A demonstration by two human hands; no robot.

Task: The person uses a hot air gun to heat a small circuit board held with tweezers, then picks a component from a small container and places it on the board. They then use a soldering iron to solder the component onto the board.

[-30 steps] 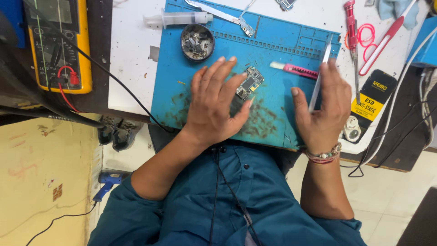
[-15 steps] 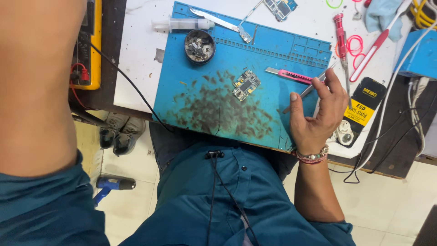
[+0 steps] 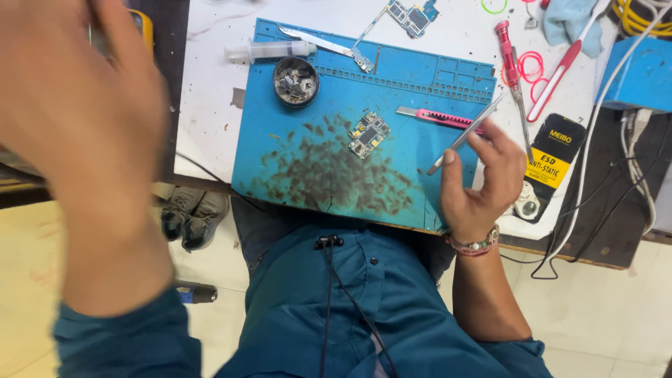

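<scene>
My left hand (image 3: 84,133) is raised close to the camera, blurred, fingers spread, holding nothing that I can see. My right hand (image 3: 483,185) rests at the right edge of the blue work mat (image 3: 420,182) and grips metal tweezers (image 3: 465,134) that point down-left. A small circuit board (image 3: 369,133) lies alone on the mat's middle, above a patch of dark stains. A pink utility knife (image 3: 437,117) lies just above my right hand.
A round tin of metal scraps (image 3: 295,81), a syringe (image 3: 269,50), a flat metal blade (image 3: 325,46) and another circuit board (image 3: 409,15) lie along the mat's top. A red screwdriver (image 3: 511,66), a black and yellow package (image 3: 553,157), cables (image 3: 633,161) and shoes (image 3: 189,213) are nearby.
My left hand lifted off the circuit board and rose toward the camera. My right hand tilted the tweezers lower toward the mat.
</scene>
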